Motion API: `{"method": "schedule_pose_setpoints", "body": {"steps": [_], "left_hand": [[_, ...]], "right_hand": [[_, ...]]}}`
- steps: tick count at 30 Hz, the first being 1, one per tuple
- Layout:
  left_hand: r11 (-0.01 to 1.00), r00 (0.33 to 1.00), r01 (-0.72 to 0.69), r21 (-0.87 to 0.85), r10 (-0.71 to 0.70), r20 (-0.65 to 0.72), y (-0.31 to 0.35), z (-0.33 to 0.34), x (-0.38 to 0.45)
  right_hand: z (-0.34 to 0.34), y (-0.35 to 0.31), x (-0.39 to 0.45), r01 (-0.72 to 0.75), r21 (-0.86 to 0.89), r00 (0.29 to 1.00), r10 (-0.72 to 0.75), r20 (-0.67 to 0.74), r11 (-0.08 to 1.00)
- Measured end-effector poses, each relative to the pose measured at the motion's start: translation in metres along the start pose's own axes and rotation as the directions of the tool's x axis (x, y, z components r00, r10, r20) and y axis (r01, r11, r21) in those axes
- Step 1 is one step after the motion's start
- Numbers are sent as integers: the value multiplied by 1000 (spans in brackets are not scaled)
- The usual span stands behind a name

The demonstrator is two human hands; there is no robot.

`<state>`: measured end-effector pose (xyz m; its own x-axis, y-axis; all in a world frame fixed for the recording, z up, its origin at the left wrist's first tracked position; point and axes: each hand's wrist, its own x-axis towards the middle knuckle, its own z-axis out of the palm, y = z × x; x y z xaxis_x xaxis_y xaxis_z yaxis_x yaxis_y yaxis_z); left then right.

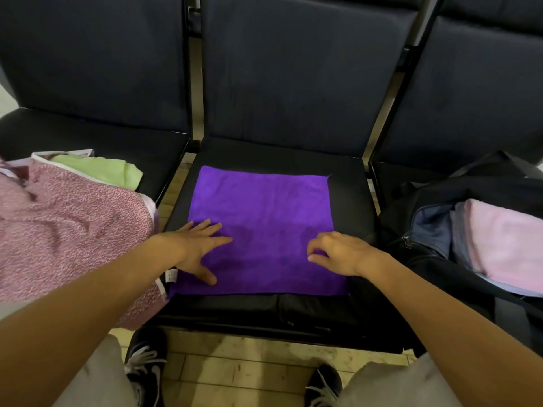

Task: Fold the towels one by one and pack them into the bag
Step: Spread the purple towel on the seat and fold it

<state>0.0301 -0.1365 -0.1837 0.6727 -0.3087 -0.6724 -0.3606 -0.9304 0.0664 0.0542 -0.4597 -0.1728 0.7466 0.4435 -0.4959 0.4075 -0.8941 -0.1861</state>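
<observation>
Purple towel under both hands

Towels out of bag: 3, i.e. 1 purple, 1 pink speckled, 1 green. Bag: 1, w/ 1 pink towel visible inside. Seats: 3. Hands: 2, left & right. Shoes: 2.

seats: three dark padded chairs in a row | floor: tan tiles | black sneakers

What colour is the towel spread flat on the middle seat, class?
Purple towel, plain with no pattern, seen clearly in the head view.
</observation>
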Motion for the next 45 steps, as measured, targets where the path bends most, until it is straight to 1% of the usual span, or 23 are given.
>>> {"method": "schedule_pose_setpoints", "body": {"steps": [2, 3, 4, 6, 7, 10, 13, 15, 18, 19, 20, 22, 25, 28, 30, 32, 34, 36, 38, 40, 42, 43, 45], "left_hand": [[999, 999, 1, -42, -3, -53, 4, 5, 5], [999, 997, 2, -36, -5, -72, 6, 9, 8], [1000, 997, 1, -20, -2, -79, 9, 12, 12], [999, 998, 3, 36, -1, -69, 13, 21, 18], [998, 998, 8, 65, -4, -61, 13, 24, 20], [995, 999, 12, 97, -8, -47, 9, 22, 26], [995, 999, -1, 96, 5, -41, 8, 13, 28], [999, 998, -10, 53, 14, -66, 12, 7, 30], [999, 974, -36, 29, 41, -222, 20, 0, 37], [999, 962, -40, 37, 49, -270, 23, -2, 40], [998, 952, -37, 45, 49, -302, 26, -2, 44], [998, 955, -16, 53, 31, -296, 29, -3, 53], [993, 979, 71, 99, -50, -196, 27, -6, 60], [974, 985, 143, 177, -123, -119, 25, -10, 65], [973, 984, 161, 166, -144, -109, 25, -18, 66], [981, 976, 169, 92, -154, -151, 24, -28, 66], [985, 951, 172, 25, -160, -264, 17, -40, 67], [979, 900, 202, 1, -185, -395, 5, -51, 70], [965, 839, 260, -35, -244, -486, -9, -58, 74], [946, 800, 307, -105, -316, -511, -19, -59, 81], [935, 801, 318, -157, -353, -483, -25, -58, 87], [934, 808, 313, -174, -358, -469, -29, -58, 92], [926, 819, 286, -247, -370, -439, -36, -60, 97]], "right_hand": [[11, -7, 8, 80, 51, 995, -77, -56, 996], [18, -12, 11, 106, 72, 994, -104, -37, 992], [25, -17, 14, 110, 94, 994, -111, 15, 990], [34, -22, 18, 77, 111, 984, -94, 154, 991], [33, -23, 19, 54, 107, 977, -75, 200, 993], [20, -20, 21, -26, 73, 963, 6, 270, 997], [8, -20, 24, -45, -5, 948, 44, 315, 999], [3, -20, 28, -60, -12, 966, 61, 250, 998], [-5, -20, 39, -39, -25, 999, 40, 24, 999], [-6, -21, 43, -24, -45, 999, 23, -27, 999], [-6, -21, 47, -13, -58, 999, 11, -48, 998], [-5, -17, 57, -14, -77, 1000, 14, 1, 997], [-2, -9, 69, -47, -158, 993, 64, 101, 986], [-6, -5, 74, -100, -164, 989, 116, 91, 981], [-11, -5, 76, -113, -142, 993, 117, 15, 983], [-17, -4, 79, -128, -114, 983, 111, -145, 985], [-24, 2, 83, -180, -53, 938, 155, -311, 982], [-29, 11, 88, -240, 18, 884, 226, -409, 971], [-30, 20, 93, -287, 99, 857, 301, -417, 953], [-30, 27, 97, -306, 215, 848, 368, -380, 927], [-29, 28, 101, -305, 303, 836, 406, -369, 903], [-29, 29, 104, -304, 317, 828, 414, -379, 898], [-27, 29, 106, -304, 281, 815, 401, -419, 910]]}}
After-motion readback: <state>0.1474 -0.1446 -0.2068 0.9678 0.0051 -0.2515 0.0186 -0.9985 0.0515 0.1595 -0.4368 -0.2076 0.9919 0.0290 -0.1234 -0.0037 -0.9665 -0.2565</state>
